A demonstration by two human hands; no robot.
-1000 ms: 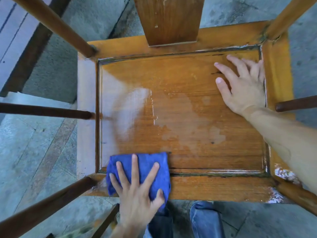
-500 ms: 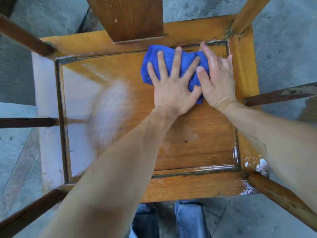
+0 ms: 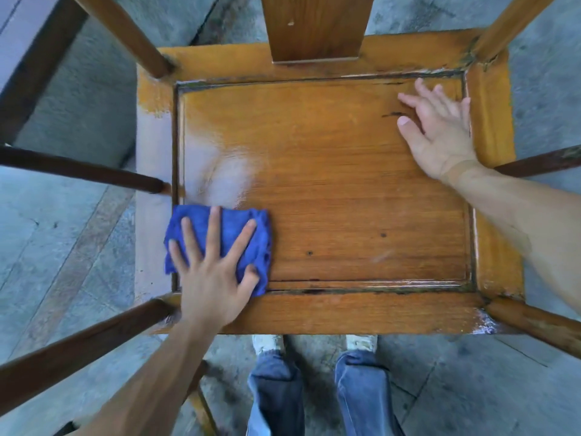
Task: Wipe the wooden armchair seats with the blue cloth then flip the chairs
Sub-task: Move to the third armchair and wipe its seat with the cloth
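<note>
Head view, looking straight down onto one armchair seat. We note the blue cloth lying flat at the near left corner of the seat panel, one edge lapping the left frame rail. The left hand presses down on it with fingers spread open and flat, not pinching the fabric. The right hand rests open, palm down, at the far right corner, touching the wood just beside the right rail; we judge it is bracing the chair.

Progress: the panel carries a glossy sheen at the far left, which could be wet film or glare; we cannot tell which. White flecks remain on the near right corner of the frame. We judge wiping is under way and not finished. The chair stands upright, backrest slat at the far side, so the flip is not yet done. No second chair is clearly in view.
</note>
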